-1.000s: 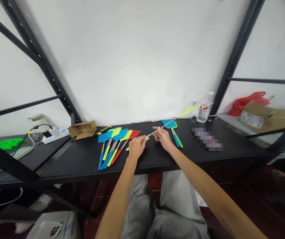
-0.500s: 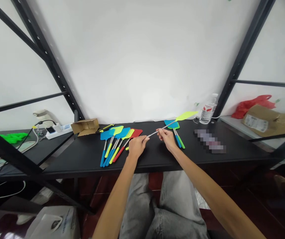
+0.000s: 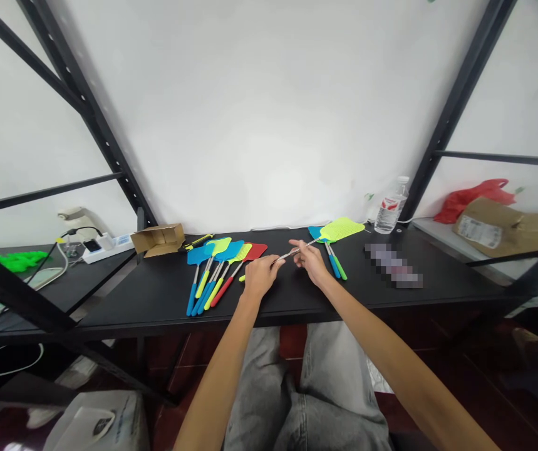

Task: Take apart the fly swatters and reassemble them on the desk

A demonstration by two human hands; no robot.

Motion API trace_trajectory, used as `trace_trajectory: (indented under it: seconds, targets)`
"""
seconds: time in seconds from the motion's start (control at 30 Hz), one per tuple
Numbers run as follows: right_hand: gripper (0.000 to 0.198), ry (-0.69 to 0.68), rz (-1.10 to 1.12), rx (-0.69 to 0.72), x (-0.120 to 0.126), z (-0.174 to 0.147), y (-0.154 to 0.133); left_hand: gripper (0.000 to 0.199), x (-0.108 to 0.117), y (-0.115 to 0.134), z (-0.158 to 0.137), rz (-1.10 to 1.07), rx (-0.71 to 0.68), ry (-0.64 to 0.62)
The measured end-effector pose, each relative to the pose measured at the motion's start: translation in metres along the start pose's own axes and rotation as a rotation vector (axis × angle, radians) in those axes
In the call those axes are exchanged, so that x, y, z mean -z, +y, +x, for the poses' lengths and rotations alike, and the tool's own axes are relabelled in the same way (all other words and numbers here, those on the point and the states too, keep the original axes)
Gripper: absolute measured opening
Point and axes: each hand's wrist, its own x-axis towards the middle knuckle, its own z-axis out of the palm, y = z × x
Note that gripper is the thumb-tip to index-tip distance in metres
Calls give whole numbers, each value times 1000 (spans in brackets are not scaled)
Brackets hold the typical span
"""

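Observation:
A yellow-green fly swatter is held above the black desk, its metal rod running from lower left to upper right. My left hand is closed around its handle end, a bit of yellow grip showing beside the hand. My right hand has its fingers about the middle of the rod, index finger rather straight. Below the held paddle lie a blue and a green swatter, partly covered. Left of my hands several swatters lie fanned out and overlapping, among them a red swatter and a blue swatter.
An open cardboard box and a yellow-black cutter sit at the back left. A water bottle stands back right, near a blurred-out item. Black frame posts flank the desk. A power strip lies left.
The held swatter's paddle has turned from nearly edge-on to showing its flat face, and moved slightly left and nearer. My right hand's fingers have shifted on the rod, index finger straighter.

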Motion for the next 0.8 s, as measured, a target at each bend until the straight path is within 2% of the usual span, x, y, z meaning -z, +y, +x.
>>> trace_trajectory:
  seconds: [0.13,0.3,0.4,0.67,0.8]
  targets:
    - [52,271,204,-7,4,6,-2,35,3,-4,0,21,41,-29]
    - [60,392,207,62,14,10,-5,37,3,-11,0,41,151,-33]
    - [61,422,229,71,16,8,-7,31,2,-14,0,40,137,-28]
    - [51,268,178,53,8,2,-11,28,5,-13,-1,-20,75,-51]
    - [48,93,120,23,-4,0,-3,35,6,-4,-2,-74,-10,-63]
